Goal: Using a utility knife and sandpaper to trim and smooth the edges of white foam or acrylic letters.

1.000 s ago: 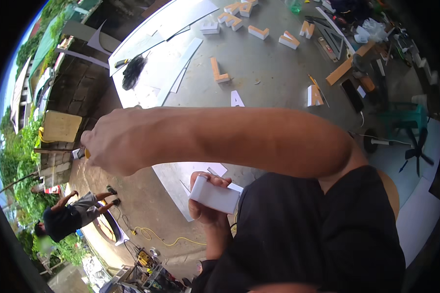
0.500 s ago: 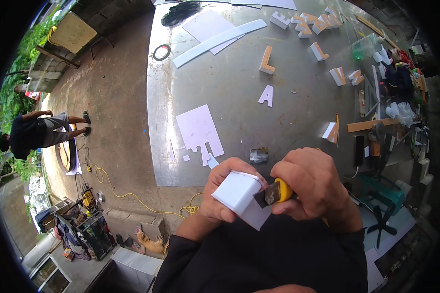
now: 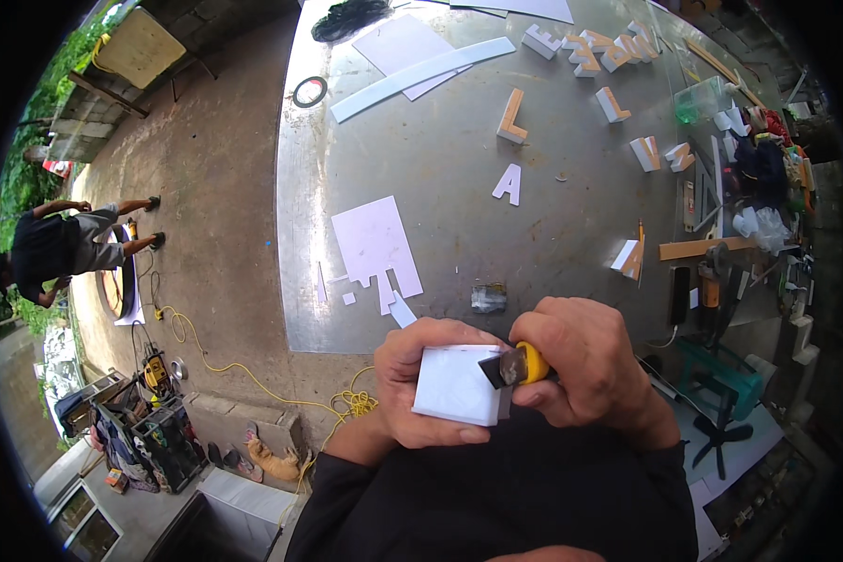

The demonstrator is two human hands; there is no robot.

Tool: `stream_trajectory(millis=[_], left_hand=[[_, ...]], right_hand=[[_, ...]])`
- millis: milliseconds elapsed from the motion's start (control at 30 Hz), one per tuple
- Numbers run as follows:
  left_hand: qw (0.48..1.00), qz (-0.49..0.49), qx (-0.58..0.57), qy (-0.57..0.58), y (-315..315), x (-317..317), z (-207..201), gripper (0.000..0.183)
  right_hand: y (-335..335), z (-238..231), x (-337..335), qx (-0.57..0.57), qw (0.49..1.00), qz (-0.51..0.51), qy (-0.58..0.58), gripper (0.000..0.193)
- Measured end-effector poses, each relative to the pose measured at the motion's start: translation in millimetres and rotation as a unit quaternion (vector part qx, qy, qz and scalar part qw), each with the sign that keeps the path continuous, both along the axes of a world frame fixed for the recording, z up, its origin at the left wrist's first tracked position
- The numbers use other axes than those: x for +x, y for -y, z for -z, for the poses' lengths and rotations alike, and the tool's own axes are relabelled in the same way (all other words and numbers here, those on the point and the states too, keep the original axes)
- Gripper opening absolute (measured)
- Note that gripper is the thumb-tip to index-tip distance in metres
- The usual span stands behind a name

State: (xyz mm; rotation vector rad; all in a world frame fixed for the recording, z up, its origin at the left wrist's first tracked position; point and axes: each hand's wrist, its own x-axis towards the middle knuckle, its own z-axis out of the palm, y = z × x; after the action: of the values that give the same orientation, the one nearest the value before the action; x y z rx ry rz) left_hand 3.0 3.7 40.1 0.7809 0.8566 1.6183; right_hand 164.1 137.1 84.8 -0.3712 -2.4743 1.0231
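Note:
My left hand is closed around a white box-like piece with flat faces and holds it in front of my body. In my right hand is a utility knife with a yellow body and a dark blade. Its blade tip lies at the right edge of the white piece's upward face. Just beyond my hands, a small clear packet rests on the metal table. To its left lies a white sheet with cutouts along its near edge.
Several letter-shaped blocks with white sides and tan faces stand on the table, near a flat white letter. A phone and a teal fan are at the right. Yellow cord crosses the floor left, where another person stands.
My left hand has turned the white piece, so a broad face now points up. The knife blade has moved slightly left over it. The person at left has shifted their arms and feet.

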Motion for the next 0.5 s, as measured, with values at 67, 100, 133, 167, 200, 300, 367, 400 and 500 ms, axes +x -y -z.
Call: stream_trajectory(millis=[67, 100, 133, 167, 200, 300, 367, 400, 500], left_hand=[[0.998, -0.015, 0.058, -0.018, -3.3, -0.4, 2.4, 0.069], [0.998, -0.014, 0.059, -0.018, -3.1, -0.7, 1.6, 0.069], [0.999, -0.010, 0.044, -0.026, -1.9, -1.1, 0.0, 0.071], [0.999, -0.006, 0.030, -0.035, -1.6, -1.4, -0.8, 0.073], [0.999, -0.007, 0.030, -0.035, -2.9, -2.0, -0.1, 0.073], [0.995, -0.017, 0.078, -0.053, -6.8, -3.8, 2.0, 0.069], [0.996, -0.022, 0.076, -0.046, -7.1, -3.5, 1.6, 0.067], [0.996, -0.022, 0.076, -0.046, -7.1, -4.1, 0.9, 0.067], [0.994, -0.023, 0.074, -0.071, -6.5, -5.7, -0.4, 0.066]], right_hand=[[-0.2, -0.6, -0.8, -0.007, 1.000, 0.000, 0.002, 0.047], [-0.8, -0.7, -0.7, -0.013, 1.000, 0.001, 0.004, 0.046], [-1.1, -0.8, -0.4, -0.013, 1.000, 0.002, 0.004, 0.046], [-1.3, -1.0, 0.1, -0.012, 1.000, 0.003, 0.008, 0.046], [-1.4, -1.1, 0.1, -0.012, 1.000, 0.003, 0.011, 0.046], [-2.4, -1.5, -0.5, -0.021, 1.000, -0.001, 0.011, 0.046], [-3.0, -1.7, -1.1, -0.025, 1.000, -0.001, 0.012, 0.046], [-2.9, -2.0, -1.1, -0.030, 0.999, -0.002, 0.012, 0.045], [-4.0, 0.6, -1.9, -0.026, 1.000, 0.003, 0.008, 0.043]])
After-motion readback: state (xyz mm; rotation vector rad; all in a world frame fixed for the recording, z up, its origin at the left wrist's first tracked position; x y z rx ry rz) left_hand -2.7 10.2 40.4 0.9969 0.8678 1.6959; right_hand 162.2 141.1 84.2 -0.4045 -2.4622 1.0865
